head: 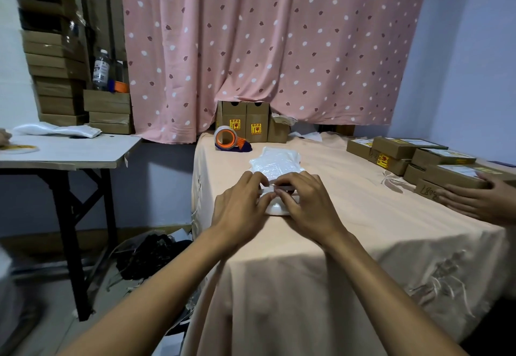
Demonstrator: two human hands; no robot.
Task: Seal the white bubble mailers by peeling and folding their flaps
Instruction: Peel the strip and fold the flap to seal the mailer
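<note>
A white bubble mailer (275,164) lies on the peach tablecloth (349,216), bulging with something inside. Its near end, the flap end, is under my two hands. My left hand (241,206) presses on the left part of that end, fingertips pinched at the flap edge. My right hand (303,202) rests on the right part, fingertips meeting the left ones at the middle. A thin strip shows between the fingertips; I cannot tell whether it is the peel liner. The flap itself is mostly hidden by my fingers.
An orange tape dispenser (229,138) sits behind the mailer, with small cardboard boxes (247,124) against the pink curtain. Stacked brown parcels (418,160) fill the table's right side, where another person's hand (480,202) rests. A white side table (64,152) stands at left with more mailers (58,130).
</note>
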